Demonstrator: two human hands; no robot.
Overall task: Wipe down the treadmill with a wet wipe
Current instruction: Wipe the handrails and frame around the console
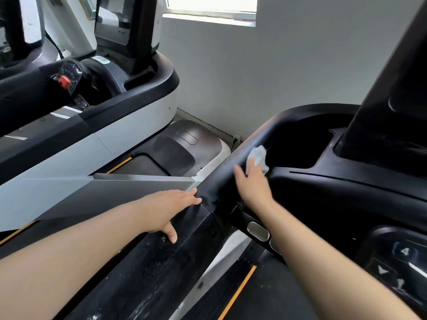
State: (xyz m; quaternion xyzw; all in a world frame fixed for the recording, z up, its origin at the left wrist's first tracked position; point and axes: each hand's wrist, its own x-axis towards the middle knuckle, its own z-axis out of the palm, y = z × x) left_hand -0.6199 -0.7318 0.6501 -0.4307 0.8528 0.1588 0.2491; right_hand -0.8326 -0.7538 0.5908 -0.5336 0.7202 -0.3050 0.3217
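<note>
Though blurred, right hand on wipe.

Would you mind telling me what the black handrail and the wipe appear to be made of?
Handrail: likely moulded plastic or rubbery foam with a satin black finish; it shows soft, dull highlights and pale dusty specks nearer the camera. Wet wipe: seemingly thin non-woven fabric, whitish and crumpled, bunched under the right hand.

White wet wipe is all crumpled up, pressed on the black treadmill handrail right of center, next to the cup-holder hollow. Rail surface looks dusty lower down.
</note>
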